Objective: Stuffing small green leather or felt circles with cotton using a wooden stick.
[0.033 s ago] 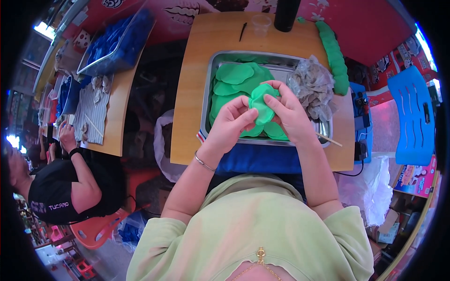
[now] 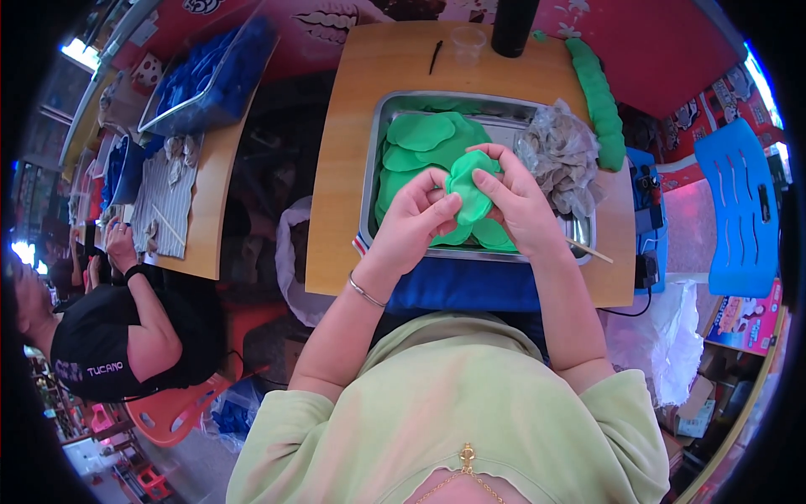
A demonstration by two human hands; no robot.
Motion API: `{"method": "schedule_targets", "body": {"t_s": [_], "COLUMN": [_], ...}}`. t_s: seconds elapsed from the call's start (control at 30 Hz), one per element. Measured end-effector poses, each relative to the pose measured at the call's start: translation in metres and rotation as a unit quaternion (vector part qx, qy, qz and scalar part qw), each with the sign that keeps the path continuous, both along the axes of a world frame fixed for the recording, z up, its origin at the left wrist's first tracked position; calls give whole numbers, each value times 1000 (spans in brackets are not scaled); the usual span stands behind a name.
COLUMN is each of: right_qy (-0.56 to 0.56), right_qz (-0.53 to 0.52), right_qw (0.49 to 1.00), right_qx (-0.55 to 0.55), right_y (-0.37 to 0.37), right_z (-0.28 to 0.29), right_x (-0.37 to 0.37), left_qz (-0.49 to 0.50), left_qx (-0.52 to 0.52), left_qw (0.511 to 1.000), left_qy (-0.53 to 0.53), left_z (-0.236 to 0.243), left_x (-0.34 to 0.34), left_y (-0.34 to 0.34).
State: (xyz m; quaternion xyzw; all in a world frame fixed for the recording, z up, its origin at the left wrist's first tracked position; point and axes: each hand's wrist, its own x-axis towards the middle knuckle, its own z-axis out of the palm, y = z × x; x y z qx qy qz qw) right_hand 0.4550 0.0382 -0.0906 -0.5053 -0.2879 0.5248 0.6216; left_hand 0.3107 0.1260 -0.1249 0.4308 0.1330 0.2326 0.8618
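One green piece, held above the metal tray; long axis ran away from you; your left hand pinched its left edge, your right hand gripped its right.

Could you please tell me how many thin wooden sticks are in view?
2: one stick crosses the near right corner of the metal tray; another stick lies on the striped cloth at the left. More may be hidden.

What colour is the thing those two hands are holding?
The held piece is bright green, showing in the head view.
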Motion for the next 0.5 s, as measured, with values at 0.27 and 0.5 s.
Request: {"method": "schedule_targets", "body": {"t_s": [0.27, 0.5], "right_qy": [-48, -232], "right_qz": [-30, 2], "right_qw": [998, 972], "right_qx": [-11, 35], "right_y": [-2, -6], "right_z": [-7, -1], "right_x": [6, 13], "left_qz": [32, 10], "left_qx": [63, 244], "left_qw": [996, 965], "left_qy": [58, 100], "left_z": [13, 17], "left_x": [-5, -10], "left_y": [2, 8]}}
